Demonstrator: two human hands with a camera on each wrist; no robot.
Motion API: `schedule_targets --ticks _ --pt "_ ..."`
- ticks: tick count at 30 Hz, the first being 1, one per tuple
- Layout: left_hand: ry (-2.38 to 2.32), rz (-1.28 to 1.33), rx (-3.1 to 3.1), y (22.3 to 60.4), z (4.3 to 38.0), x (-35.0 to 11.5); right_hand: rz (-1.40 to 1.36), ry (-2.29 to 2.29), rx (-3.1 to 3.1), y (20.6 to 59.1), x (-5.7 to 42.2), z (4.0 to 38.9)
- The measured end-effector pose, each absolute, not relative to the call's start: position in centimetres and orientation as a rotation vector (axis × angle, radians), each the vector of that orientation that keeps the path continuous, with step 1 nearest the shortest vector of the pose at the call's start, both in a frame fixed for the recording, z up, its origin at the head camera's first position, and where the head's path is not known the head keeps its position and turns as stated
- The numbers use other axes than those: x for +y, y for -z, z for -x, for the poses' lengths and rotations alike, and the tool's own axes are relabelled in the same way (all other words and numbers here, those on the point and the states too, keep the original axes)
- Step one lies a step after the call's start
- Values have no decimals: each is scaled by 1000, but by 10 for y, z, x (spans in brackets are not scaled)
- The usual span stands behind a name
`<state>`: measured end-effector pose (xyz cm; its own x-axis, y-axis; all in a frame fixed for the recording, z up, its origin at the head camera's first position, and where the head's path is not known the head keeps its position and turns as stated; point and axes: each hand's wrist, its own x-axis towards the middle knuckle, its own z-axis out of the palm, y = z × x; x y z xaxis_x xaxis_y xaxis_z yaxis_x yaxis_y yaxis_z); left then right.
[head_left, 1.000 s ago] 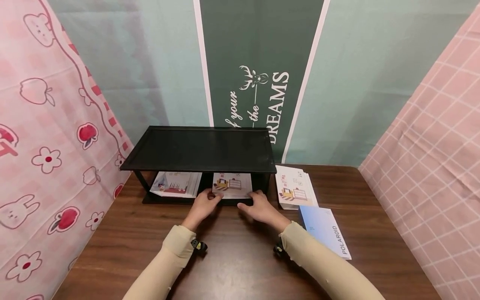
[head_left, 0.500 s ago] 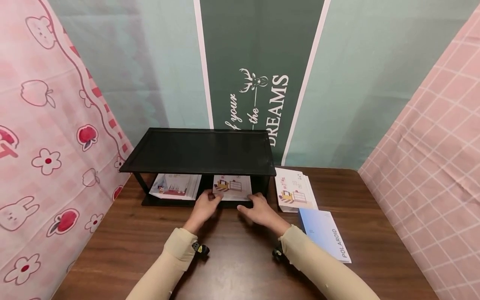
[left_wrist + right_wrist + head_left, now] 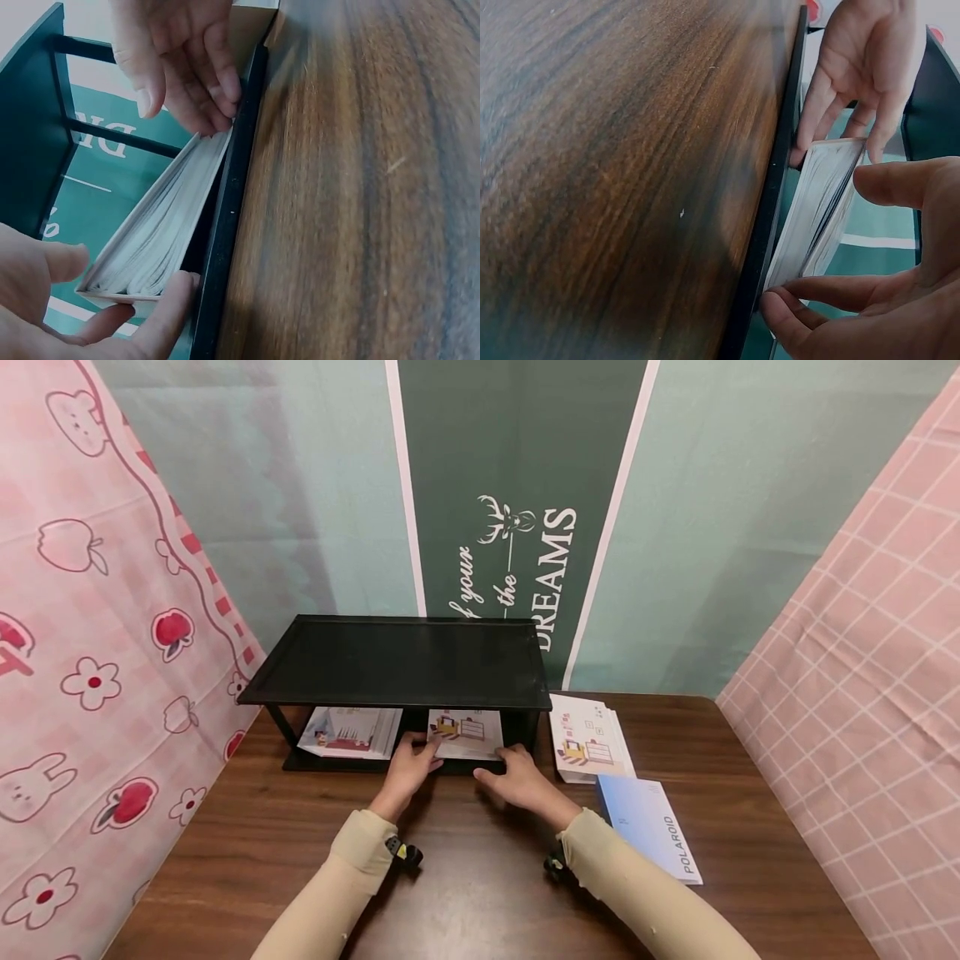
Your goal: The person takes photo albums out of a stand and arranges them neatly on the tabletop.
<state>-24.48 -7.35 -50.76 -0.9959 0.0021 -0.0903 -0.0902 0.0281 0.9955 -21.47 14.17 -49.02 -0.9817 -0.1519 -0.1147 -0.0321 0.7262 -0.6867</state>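
In the head view a white book (image 3: 465,733) with a yellow-and-red building on its cover lies on the lower tier of a black rack (image 3: 390,664). My left hand (image 3: 408,772) is at its left end, thumb by the cover corner and fingers around the end. My right hand (image 3: 521,781) rests its fingertips against the right end, with the thumb apart from the book. The left wrist view shows the book's page edges (image 3: 161,225) tilted above the rack's front rail (image 3: 236,172). Left of it in the rack lies a stack of white books (image 3: 352,732).
Another white stack (image 3: 588,735) with the same building print stands right of the rack on the wooden table (image 3: 480,893). A blue-and-white Polaroid book (image 3: 648,831) lies just in front of it. Patterned cloths (image 3: 97,677) hang around the table.
The left hand has shifted slightly forward, its thumb now over the cover's left corner. The book has moved slightly to the right. The right hand stays nearly still.
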Motion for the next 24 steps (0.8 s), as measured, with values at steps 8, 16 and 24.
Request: schedule_targets --ticks 8,16,24 --pt "-2242 101 2100 506 245 -73 163 1131 2755 488 142 214" --pt "-2249 99 2071 503 246 -74 166 1154 2778 487 145 215" --pt "-2270 115 2052 507 241 -74 158 1198 2766 489 146 209"
